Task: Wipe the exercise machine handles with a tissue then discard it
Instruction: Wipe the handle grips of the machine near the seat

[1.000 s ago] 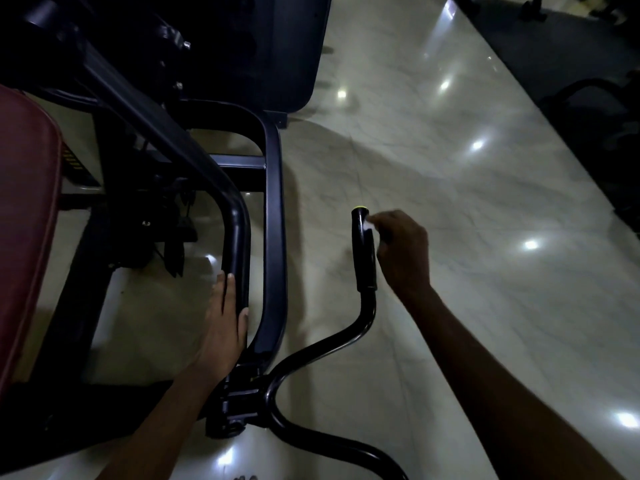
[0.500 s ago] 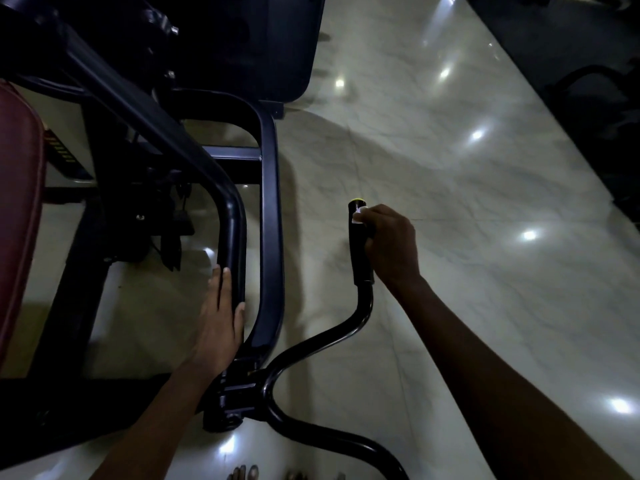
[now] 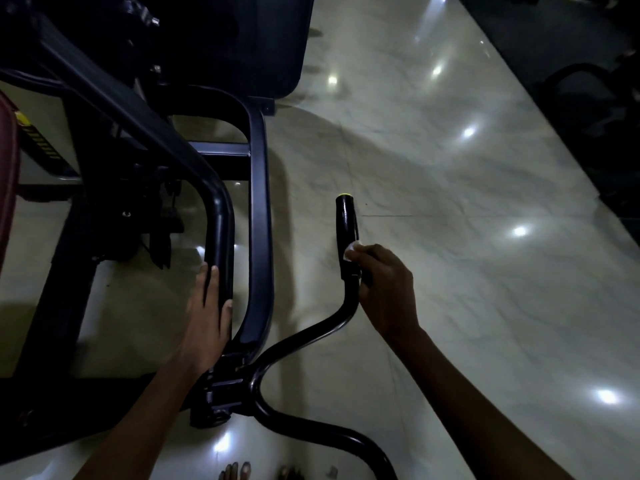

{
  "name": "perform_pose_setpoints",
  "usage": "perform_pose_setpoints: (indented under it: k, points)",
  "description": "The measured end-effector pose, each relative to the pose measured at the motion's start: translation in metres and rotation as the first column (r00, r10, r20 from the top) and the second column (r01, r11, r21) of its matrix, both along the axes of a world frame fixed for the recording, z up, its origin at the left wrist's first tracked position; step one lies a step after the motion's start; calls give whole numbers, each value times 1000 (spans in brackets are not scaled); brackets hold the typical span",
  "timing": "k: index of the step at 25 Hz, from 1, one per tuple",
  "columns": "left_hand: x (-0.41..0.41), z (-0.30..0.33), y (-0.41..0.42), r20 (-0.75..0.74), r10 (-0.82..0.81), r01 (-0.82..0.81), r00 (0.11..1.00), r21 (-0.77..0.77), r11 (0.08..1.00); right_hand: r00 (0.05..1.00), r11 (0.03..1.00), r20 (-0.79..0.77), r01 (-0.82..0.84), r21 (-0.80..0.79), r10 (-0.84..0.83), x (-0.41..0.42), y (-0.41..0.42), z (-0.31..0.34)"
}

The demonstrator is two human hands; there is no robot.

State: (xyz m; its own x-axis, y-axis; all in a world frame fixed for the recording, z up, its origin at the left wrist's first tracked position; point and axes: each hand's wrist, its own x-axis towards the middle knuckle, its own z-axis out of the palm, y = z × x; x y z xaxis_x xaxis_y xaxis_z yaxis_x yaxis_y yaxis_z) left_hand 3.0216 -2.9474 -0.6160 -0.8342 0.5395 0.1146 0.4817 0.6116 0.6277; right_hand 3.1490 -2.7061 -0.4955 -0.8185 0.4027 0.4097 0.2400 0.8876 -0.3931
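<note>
Now the right hand (image 3: pixel 388 289) has slid the tissue (image 3: pixel 350 251) down the handle (image 3: pixel 347 233).

Right hand (image 3: pixel 388 289) low on handle (image 3: pixel 347 233), tissue (image 3: pixel 350 251) seemingly between; left hand (image 3: pixel 207 313) on frame bar (image 3: pixel 218 223) leftward.

A dim gym. A black tubular exercise machine frame (image 3: pixel 258 216) fills the left of the frame, with a maroon padded seat (image 3: pixel 7 188) at the far left edge, a curved bar ending in a black grip (image 3: pixel 347 230) at centre, and glossy marble floor (image 3: pixel 450 237) reflecting ceiling lights.
</note>
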Motion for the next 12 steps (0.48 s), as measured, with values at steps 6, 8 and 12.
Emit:
perform_pose_setpoints:
  k: [6, 8, 12]
  points:
    - [0, 3, 1, -4, 18, -18, 1000, -27, 999, 992, 987, -46, -121, -103, 116, 26, 1, 1]
    - [0, 3, 1, -2, 7, -7, 1000, -40, 999, 991, 967, -105, -107, -231, 84, 19, 14, 7]
    - [-2, 2, 0, -12, 3, -4, 1000, -54, 999, 955, 814, -116, 166, -556, -274, -35, 40, 15]
